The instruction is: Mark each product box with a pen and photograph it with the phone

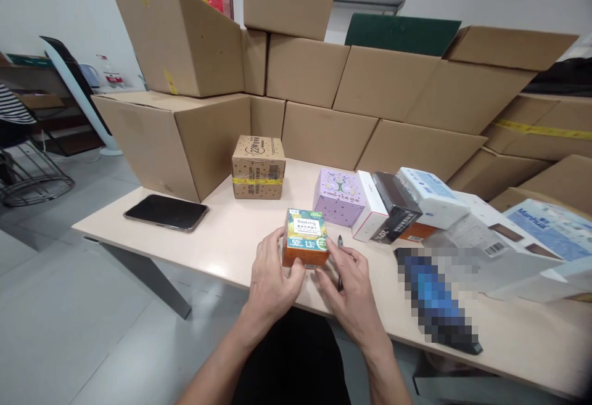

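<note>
Left hand (276, 267): partly closed; we have our fingers along the Binking box's (306, 235) left side, thumb at its front.
Right hand (350, 285): loosely curled; we hold the box's right side.
Binking box: between our hands, near the table's (231, 241) front edge; whether it is lifted, we cannot tell.
Pen (340, 243): partly hidden by our right hand.
Purple box (341, 201): just beyond the Binking box.
Phone (166, 212): flat, to our left.
</note>
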Demonstrator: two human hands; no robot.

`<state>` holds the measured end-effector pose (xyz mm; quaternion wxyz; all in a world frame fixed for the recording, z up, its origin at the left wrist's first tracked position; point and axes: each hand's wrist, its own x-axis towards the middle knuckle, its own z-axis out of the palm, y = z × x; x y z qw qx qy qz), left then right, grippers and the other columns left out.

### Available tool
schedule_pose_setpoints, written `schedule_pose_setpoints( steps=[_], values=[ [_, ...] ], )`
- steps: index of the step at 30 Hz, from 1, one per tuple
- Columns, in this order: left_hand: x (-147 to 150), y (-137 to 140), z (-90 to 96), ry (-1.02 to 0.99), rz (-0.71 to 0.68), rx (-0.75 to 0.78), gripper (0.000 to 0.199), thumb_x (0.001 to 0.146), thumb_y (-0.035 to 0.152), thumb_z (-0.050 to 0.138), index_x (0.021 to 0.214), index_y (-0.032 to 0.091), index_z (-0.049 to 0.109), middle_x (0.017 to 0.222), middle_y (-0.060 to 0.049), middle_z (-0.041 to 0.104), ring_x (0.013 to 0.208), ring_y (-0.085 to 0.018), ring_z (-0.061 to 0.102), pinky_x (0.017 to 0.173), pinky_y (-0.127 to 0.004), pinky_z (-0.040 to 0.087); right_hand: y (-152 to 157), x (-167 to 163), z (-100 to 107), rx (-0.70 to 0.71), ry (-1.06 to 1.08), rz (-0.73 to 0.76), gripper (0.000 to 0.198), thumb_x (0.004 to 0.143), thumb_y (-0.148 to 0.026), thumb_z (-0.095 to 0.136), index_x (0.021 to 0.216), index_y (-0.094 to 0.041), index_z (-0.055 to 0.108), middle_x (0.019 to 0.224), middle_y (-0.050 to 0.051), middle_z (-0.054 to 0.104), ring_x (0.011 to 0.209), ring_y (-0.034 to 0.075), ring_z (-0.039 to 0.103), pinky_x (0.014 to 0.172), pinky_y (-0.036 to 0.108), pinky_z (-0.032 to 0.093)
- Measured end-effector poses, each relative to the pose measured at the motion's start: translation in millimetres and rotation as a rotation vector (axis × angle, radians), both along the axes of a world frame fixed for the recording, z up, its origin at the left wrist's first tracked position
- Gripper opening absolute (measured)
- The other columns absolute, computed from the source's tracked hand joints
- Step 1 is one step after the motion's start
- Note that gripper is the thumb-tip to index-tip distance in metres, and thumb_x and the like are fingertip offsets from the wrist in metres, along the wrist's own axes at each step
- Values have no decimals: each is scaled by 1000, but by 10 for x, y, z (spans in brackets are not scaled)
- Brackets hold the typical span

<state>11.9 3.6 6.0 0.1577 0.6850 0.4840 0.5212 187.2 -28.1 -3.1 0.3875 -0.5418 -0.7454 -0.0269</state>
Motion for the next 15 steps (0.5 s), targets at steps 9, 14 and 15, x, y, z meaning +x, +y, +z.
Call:
schedule_pose_setpoints(
  steps=[9,14,15],
  values=[
    [-111,-18,-31,1,-205,240,63,85,11,52,146,22,40,143,-11,52,144,-32,33,116,-58,34,-39,-8,7,-94,147,50,47,92,-37,60,136,-25,46,135,13,49,128,26,47,104,47,48],
    [-113,2,-33,-37,-298,305,66,86,8,52,149,20,36,149,-14,46,148,-33,29,118,-59,31,-43,-16,43,-64,84,28,38,92,-36,61,128,-24,54,115,11,57,114,27,50,94,47,51],
    [-105,5,-37,-43,-309,324,67,86,8,52,150,19,34,149,-14,46,147,-32,31,118,-59,31,-42,-19,51,-47,55,21,34,92,-35,62,123,-23,56,113,11,58,113,28,49,94,48,50]
  ],
)
